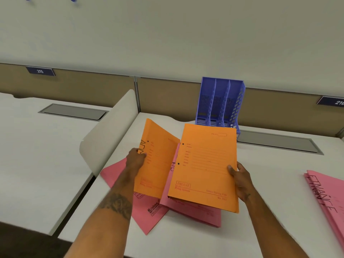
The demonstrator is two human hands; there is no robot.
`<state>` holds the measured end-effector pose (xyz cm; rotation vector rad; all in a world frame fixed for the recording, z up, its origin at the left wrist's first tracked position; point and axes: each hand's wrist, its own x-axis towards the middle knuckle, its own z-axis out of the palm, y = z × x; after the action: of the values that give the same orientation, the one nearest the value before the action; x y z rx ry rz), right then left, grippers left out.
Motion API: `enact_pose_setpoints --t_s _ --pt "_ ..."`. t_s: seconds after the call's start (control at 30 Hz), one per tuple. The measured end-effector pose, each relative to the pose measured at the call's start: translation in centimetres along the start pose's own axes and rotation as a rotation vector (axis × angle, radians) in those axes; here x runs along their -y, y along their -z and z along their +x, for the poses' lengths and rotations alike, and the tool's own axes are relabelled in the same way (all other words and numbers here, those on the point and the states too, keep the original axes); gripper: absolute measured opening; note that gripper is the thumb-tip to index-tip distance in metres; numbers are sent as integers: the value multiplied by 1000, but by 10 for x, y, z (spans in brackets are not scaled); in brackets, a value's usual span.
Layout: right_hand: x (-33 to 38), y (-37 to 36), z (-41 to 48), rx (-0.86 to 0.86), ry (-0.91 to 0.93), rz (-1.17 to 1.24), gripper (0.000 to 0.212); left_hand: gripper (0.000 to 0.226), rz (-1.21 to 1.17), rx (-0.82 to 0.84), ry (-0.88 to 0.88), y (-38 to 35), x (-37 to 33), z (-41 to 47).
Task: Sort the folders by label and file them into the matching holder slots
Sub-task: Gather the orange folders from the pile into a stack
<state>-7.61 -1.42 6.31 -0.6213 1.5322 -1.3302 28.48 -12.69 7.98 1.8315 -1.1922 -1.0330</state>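
Two orange folders held above white desk (186, 239). Left hand (135, 158) pinched left orange folder (156, 161) at its outer edge, folder tilted up, handwritten label partly hidden by thumb. Right hand (240, 175) closed on right orange folder (204, 164), thumb on cover, fingers beneath. Pink folder (172, 165) marked HR showed between them. More pink folders (149, 216) lay flat below. FINANCE pink stack (325, 198) lay well apart at right. Blue three-slot holder (220, 103) stood behind, slots empty.
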Motion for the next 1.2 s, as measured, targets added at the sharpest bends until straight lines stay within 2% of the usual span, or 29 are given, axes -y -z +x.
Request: enact_pose_setpoints --t_s 0.03,0.1,0.27,0.37,0.53,0.73,0.97,1.13,1.2 --pt "2 -2 -2 2 8 7 42 2 0 -16 -25 9 -7 1" --pt "5 -6 -2 2 23 6 41 11 2 -47 -87 27 -17 7" --pt "11 -5 -3 -21 62 9 45 15 -65 -123 -215 78 -51 17" --pt "14 -2 -5 -42 94 1 46 22 -165 -90 -261 99 -72 16" --pt "18 -3 -11 -71 127 -27 44 23 -295 134 -231 93 -91 -4" --pt "28 -7 -24 -54 123 -47 49 27 -364 358 -112 28 -74 -29" --pt "32 8 -39 -19 122 41 41 32 -373 514 -43 -29 -57 -49" --pt "32 18 -47 -14 138 47 32 33 -500 772 -5 -54 -62 -67" --pt "32 24 -51 -28 140 32 33 33 -507 826 -13 -63 -62 -72"
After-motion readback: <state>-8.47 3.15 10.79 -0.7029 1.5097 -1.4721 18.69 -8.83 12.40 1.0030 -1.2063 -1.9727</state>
